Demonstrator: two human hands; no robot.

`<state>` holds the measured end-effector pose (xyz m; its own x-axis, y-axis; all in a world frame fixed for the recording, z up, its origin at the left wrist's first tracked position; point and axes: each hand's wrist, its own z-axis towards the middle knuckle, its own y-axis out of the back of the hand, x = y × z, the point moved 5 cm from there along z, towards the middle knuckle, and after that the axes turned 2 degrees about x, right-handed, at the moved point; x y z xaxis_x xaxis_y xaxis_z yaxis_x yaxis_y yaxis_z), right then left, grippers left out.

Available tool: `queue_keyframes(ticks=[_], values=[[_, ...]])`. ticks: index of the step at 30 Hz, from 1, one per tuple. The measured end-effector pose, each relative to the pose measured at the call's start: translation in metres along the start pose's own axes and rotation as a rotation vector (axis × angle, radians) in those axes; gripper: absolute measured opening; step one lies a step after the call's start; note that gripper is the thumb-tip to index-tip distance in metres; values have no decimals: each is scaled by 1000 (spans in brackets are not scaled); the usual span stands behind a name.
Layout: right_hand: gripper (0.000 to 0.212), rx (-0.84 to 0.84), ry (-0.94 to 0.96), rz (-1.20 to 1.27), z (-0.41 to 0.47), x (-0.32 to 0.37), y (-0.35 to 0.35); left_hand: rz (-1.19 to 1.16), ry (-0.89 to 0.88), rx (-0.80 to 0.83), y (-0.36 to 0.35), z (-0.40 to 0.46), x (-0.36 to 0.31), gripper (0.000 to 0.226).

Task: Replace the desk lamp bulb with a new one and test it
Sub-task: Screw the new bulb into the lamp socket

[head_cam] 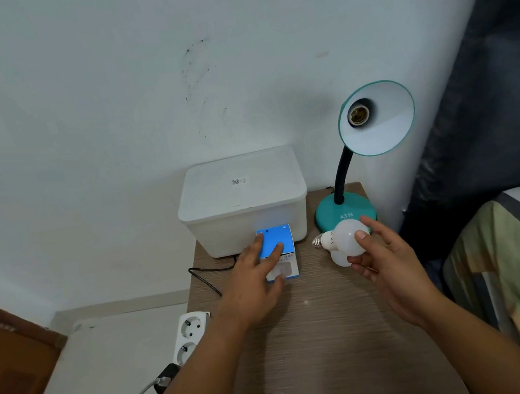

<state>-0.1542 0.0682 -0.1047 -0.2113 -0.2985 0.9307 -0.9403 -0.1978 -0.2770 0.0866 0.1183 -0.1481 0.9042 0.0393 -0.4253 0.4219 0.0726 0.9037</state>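
Observation:
A teal desk lamp (345,214) stands at the table's back right, its shade (378,118) tilted toward me and its socket (358,113) bare. My right hand (386,262) holds a white bulb (347,237) by its globe, screw base pointing left, just in front of the lamp base. A second white bulb (339,257) shows partly beneath it. My left hand (257,278) rests on a blue bulb box (276,245) lying on the table, fingers over its top and thumb against its front end.
A white lidded plastic container (242,199) sits behind the box against the wall. A black cord (206,277) runs off the wooden table (323,339) on the left. A white power strip (190,337) lies on the floor. A bed (517,276) borders the right.

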Motion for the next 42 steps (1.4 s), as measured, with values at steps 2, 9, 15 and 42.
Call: queue_keyframes(ticks=[2,9,15,42], values=[[35,-8,-1,28,-3,1,3,7,39,38,-1,-1,-1,61],[29,-64,57,92,-5,16,18,86,71,33,18,6,-24,62],[28,-124,287,11,2,62,33,-67,-61,-91,45,26,-81,62],[63,-266,867,-1071,77,147,35,-201,-376,-190,95,171,-175,114]])
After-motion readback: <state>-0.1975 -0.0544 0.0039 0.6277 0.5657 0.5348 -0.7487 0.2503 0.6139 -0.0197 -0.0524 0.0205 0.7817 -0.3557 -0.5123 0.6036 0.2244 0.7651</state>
